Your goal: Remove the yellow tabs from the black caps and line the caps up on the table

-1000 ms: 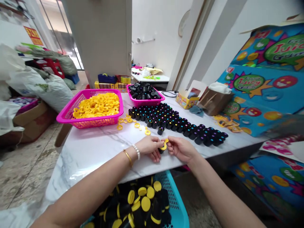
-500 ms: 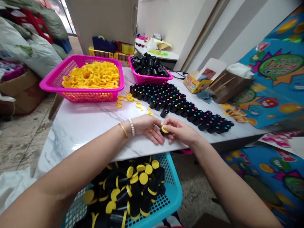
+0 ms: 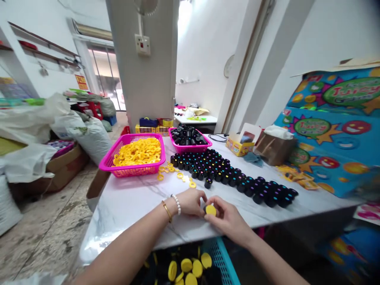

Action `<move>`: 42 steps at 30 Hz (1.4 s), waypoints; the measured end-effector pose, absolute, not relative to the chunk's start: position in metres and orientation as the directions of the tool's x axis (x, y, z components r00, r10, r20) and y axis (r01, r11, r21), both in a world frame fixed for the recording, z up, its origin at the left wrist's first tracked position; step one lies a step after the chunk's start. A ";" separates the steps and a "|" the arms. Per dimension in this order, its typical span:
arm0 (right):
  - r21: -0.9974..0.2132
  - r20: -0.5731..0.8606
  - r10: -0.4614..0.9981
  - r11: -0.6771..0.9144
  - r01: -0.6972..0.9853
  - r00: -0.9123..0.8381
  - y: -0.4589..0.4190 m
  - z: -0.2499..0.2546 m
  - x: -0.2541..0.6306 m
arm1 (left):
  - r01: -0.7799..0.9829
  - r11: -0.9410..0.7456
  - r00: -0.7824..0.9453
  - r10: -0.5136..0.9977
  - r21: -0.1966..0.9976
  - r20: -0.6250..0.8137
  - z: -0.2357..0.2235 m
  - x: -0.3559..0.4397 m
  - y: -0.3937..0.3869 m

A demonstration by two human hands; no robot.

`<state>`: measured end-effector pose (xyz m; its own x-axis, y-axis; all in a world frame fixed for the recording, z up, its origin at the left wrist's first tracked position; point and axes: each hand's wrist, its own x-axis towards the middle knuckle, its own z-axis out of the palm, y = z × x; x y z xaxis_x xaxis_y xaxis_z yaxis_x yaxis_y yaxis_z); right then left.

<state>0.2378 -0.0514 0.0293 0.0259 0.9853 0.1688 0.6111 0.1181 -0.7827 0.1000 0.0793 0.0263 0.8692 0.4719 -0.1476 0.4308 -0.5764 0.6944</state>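
Observation:
My left hand [image 3: 190, 202] and my right hand [image 3: 227, 218] meet near the front edge of the white marble table [image 3: 133, 202]. Both pinch a small black tube with a yellow cap [image 3: 210, 209] between their fingertips. The left wrist wears a pearl bracelet and a gold bangle. Just beyond my hands, rows of upright black tubes [image 3: 234, 178] with coloured dots on top stretch diagonally across the table. A few loose yellow rings [image 3: 178, 175] lie between those rows and a pink basket.
A pink basket of yellow rings [image 3: 135, 153] and a pink basket of black tubes [image 3: 189, 138] stand at the back. A blue basket [image 3: 221, 263] of capped tubes sits below the table edge. Cardboard boxes [image 3: 268, 144] and colourful printed sheets [image 3: 332, 134] lie right; sacks lie left.
The yellow cap, half on the tube a second ago, now sits flat on it between my fingers. The camera tilted down, then back up; my hands stayed near the table's front edge.

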 end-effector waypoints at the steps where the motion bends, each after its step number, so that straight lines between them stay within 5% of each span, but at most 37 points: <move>1: -0.727 0.212 0.977 0.151 0.670 0.009 -0.060 0.028 0.229 | 0.446 -0.655 0.852 0.519 0.609 -0.065 0.029 0.097 0.083; 4: -0.624 0.241 0.965 0.236 0.745 -0.103 -0.085 0.022 0.201 | 0.516 -0.707 0.753 0.644 0.484 0.137 0.035 0.090 0.094; 9: -0.661 0.113 0.967 0.245 0.709 -0.229 -0.097 0.023 0.187 | 0.565 -0.746 0.730 0.651 0.352 0.209 0.027 0.094 0.102; 14: -0.712 0.289 0.957 0.199 0.673 0.023 -0.066 0.034 0.226 | 0.583 -0.768 0.748 0.635 0.265 0.194 0.026 0.098 0.090; 18: -0.877 0.105 0.962 -0.030 0.479 0.252 -0.034 0.028 0.255 | 0.490 -0.779 0.779 0.593 0.391 0.205 0.028 0.103 0.070; 21: -0.949 -0.130 0.972 -0.179 0.258 0.195 -0.019 0.018 0.262 | 0.335 -0.778 0.795 0.536 0.532 0.283 0.026 0.108 0.057; 30: -0.951 -0.127 0.991 -0.110 -0.291 0.040 -0.018 0.025 0.275 | -0.076 -0.765 0.643 0.453 0.640 0.617 0.024 0.115 0.040; 33: -0.984 -0.090 0.996 -0.092 -0.156 -0.021 -0.017 0.034 0.286 | -0.096 -0.784 0.627 0.431 0.613 0.649 0.027 0.113 0.040; 37: -0.961 -0.113 0.973 -0.158 0.225 0.201 -0.001 0.035 0.304 | 0.149 -0.744 0.551 0.609 0.651 0.570 0.019 0.113 0.059; 42: -0.896 -0.248 0.954 -0.291 0.335 0.165 0.018 0.030 0.310 | 0.405 -0.590 0.503 0.782 0.698 0.369 0.004 0.115 0.086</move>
